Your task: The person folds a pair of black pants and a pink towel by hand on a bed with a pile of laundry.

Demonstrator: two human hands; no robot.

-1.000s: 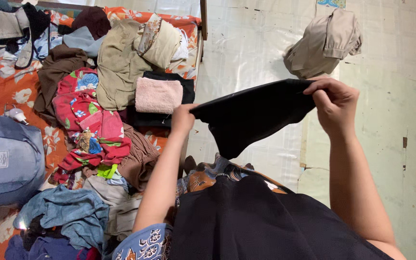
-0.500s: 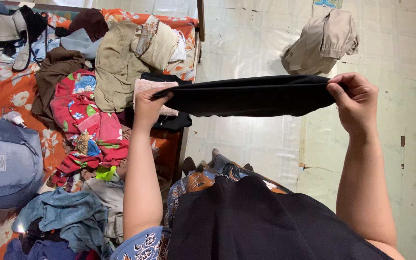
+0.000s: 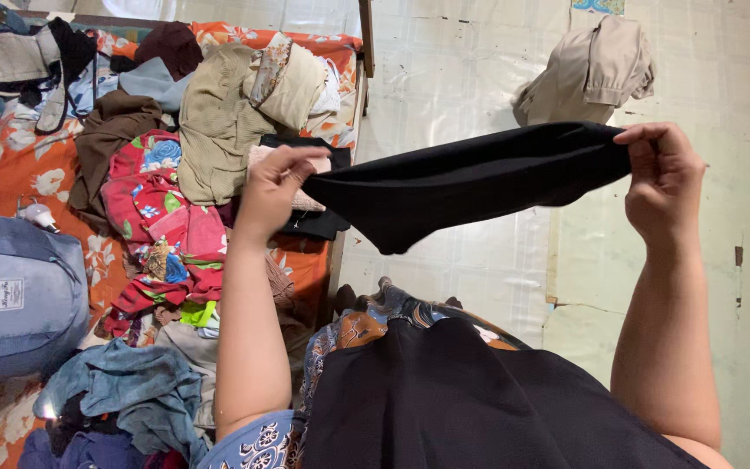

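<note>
The black soft-knit fabric garment (image 3: 470, 178) hangs in the air betw. both hands, stretched into a band above the pale sheet-covered floor (image 3: 453, 78), in front of the person's body. Its lower edge sags to a point near the left end.

Left hand (image 3: 275, 191): thumb and fingers pinch the garment's left end, w/ the remaining fingers curled. Right hand (image 3: 666, 178): thumb and fingertips pinch the right end, held higher than the left; fingers pressed together on the cloth.

Risks, as judged from this position:
- Both grips are fingertip pinches on edge material only. Smooth knit can slip out if tension rises; the free end would then drop to the floor.
- The band is tilted and the sag is off-centre, so any fold made from here is likely to come out uneven.
- The sagging point hangs near the black draped cloth (image 3: 470, 399) on the person's lap; same colour, so edges are hard to tell apart if they touch.

Surroundings: the orange floral-print bed cover (image 3: 32, 174) at left carries a mixed clothing pile, incl. an olive ribbed top (image 3: 214, 130) and a pink folded towel (image 3: 301, 178) just behind the left hand. A beige crumpled garment (image 3: 588, 69) lies apart on the floor, upper right.
</note>
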